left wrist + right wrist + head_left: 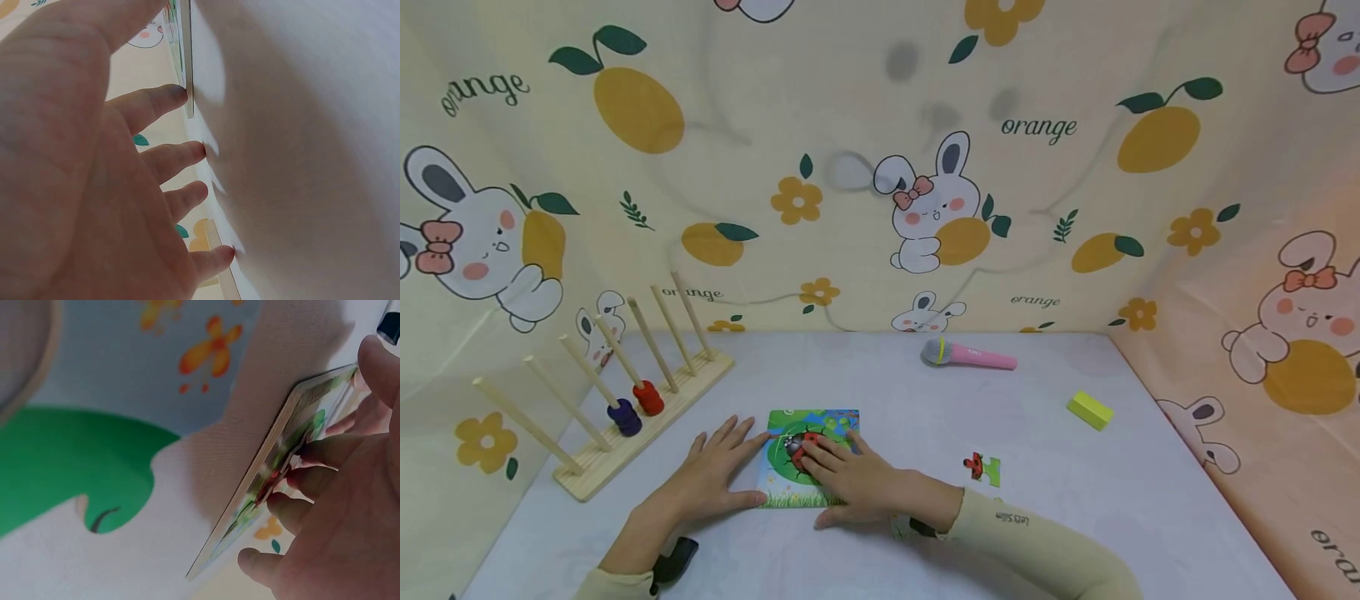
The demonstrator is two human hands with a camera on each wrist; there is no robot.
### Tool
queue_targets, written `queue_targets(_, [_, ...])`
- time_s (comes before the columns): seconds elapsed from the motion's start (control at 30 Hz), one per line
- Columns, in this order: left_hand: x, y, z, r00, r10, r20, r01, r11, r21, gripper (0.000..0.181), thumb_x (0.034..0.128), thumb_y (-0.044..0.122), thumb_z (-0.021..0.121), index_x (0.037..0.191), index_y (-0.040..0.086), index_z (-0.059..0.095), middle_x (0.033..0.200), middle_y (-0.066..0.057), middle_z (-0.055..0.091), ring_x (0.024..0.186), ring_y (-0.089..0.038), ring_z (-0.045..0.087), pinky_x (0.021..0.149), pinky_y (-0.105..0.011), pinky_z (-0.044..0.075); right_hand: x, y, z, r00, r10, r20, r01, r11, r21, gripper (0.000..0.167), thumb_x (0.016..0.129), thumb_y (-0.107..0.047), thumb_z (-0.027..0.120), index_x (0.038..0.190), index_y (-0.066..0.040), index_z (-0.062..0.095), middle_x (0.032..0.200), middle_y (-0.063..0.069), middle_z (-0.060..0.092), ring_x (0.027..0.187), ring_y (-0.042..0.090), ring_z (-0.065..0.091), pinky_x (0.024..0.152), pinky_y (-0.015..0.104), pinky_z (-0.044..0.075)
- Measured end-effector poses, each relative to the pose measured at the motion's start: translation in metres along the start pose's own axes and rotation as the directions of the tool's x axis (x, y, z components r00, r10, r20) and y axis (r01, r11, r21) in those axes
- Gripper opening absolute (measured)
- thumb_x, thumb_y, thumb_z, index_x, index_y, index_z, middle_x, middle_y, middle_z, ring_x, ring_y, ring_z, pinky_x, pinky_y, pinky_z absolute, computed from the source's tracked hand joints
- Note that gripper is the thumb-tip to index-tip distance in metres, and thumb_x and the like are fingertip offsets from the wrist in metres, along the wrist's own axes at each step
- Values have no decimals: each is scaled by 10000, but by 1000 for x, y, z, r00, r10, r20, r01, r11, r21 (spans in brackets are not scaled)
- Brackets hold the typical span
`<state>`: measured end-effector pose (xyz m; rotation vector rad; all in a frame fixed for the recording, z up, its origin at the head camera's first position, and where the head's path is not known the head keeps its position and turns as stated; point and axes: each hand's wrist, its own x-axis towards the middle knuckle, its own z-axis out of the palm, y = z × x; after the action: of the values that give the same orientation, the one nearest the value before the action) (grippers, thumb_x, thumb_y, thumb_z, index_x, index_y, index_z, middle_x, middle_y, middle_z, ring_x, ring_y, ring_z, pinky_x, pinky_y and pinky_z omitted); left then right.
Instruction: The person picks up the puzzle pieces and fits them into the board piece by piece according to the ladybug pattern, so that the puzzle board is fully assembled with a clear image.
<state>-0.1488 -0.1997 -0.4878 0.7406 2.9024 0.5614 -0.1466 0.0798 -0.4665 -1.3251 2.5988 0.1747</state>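
A square ladybug jigsaw puzzle (778, 483) lies flat on the table in front of me, with a grass strip along its near edge. My right hand (857, 483) rests on it from the right, its fingertips on the ladybug picture and the thumb off the near edge. In the right wrist view, those fingers (319, 478) press on pieces, one of which looks slightly raised. The left hand (715, 471) lies spread along the puzzle's left side, index finger and thumb touching its edge. Close to the right wrist camera is a loose green and blue puzzle piece (81, 450).
Another loose puzzle piece (985, 469), red and green, lies right of the board. A wooden peg rack (662, 418) with blue rings (624, 417) and red rings (648, 398) stands at left. Farther back are a pink microphone (977, 356) and a yellow block (1090, 411).
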Motion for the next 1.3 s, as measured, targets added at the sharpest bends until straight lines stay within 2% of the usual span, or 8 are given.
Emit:
queue_targets(0.23, [0, 1, 0, 1000, -4, 4, 4, 1000, 5, 940, 768, 711, 687, 1487, 143, 477, 1571, -219, 336, 1449, -492, 218, 1035, -803, 165, 0, 1, -1, 1000, -3, 5, 3, 1000, 9, 878, 954, -668, 435, 1602, -133, 182, 1675, 34, 71, 1532, 199, 43, 1184, 597, 152])
queue_targets(0.73, [-1, 2, 0, 1000, -7, 7, 7, 1000, -6, 953, 768, 712, 686, 1499, 144, 461, 1578, -213, 327, 1454, -484, 209, 1042, -798, 161, 1, 2, 0, 1000, -7, 6, 7, 999, 38, 876, 954, -645, 466, 1601, -125, 185, 1675, 42, 72, 1532, 223, 48, 1176, 614, 154])
queue_targets(1.03, [0, 2, 0, 1000, 9, 21, -9, 1000, 2, 873, 788, 719, 658, 1495, 239, 478, 1579, -217, 322, 1454, -498, 197, 1030, -810, 159, 2, 4, 1, 1000, -8, 16, 8, 998, 55, 878, 955, -653, 452, 1604, -134, 169, 1676, 32, 56, 1532, 215, 37, 1175, 620, 146])
queue_targets(1.3, [0, 1, 1, 1000, 18, 13, -18, 1000, 20, 866, 789, 720, 653, 1488, 233, 491, 1573, -230, 326, 1448, -509, 198, 1026, -810, 166, 4, 4, 1, 1000, -4, 18, 2, 997, 81, 856, 964, -637, 456, 1601, -131, 190, 1675, 32, 68, 1532, 231, 37, 1174, 623, 145])
